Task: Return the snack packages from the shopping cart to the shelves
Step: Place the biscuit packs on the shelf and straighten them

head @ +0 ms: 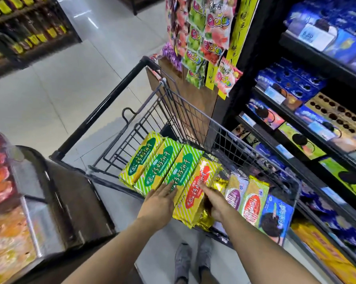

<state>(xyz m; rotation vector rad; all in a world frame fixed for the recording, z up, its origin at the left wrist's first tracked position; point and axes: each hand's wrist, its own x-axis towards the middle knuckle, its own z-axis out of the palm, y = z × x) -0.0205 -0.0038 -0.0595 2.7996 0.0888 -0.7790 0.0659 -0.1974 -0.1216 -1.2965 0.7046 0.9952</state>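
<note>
1 view, taken from head height through a wide-angle lens and tilted steeply down, so the person's shoes (pixel 182 261) sit at the bottom centre. The shopping cart (pixel 189 111) fills the middle, close below the camera. Shelves (pixel 308 128) bend along the right edge, and the floor (pixel 50 89) spreads across the upper left.

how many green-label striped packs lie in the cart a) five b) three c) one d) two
b, three green-label packs lie side by side in the cart, left of the red-label pack
</note>
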